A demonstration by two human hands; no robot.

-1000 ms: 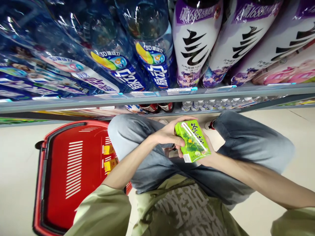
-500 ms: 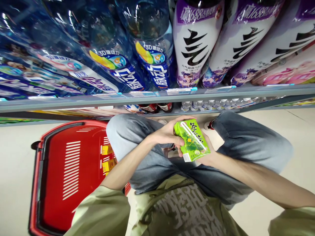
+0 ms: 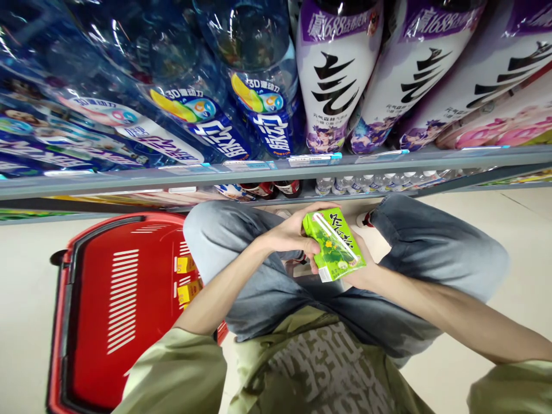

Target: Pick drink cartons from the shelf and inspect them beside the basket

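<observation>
A green drink carton (image 3: 337, 247), with a white straw (image 3: 331, 231) fixed slantwise across its face, is held tilted between my two hands above my crossed legs. My left hand (image 3: 293, 233) grips its left side, thumb on the front and fingers reaching round the top edge and underneath. On the other side, my right hand (image 3: 363, 269) supports the carton from behind and the right; the carton hides most of those fingers.
Left of my knee stands a red shopping basket (image 3: 86, 322) with small yellow boxes (image 3: 186, 291) inside. Ahead, a shelf edge (image 3: 276, 174) carries blue bottles (image 3: 269, 109) and white-and-purple bottles (image 3: 334, 80). Small clear bottles (image 3: 366, 184) stand on the level below.
The view has shifted slightly, so everything sits a little further left. Both hands keep the same hold on the drink carton.
</observation>
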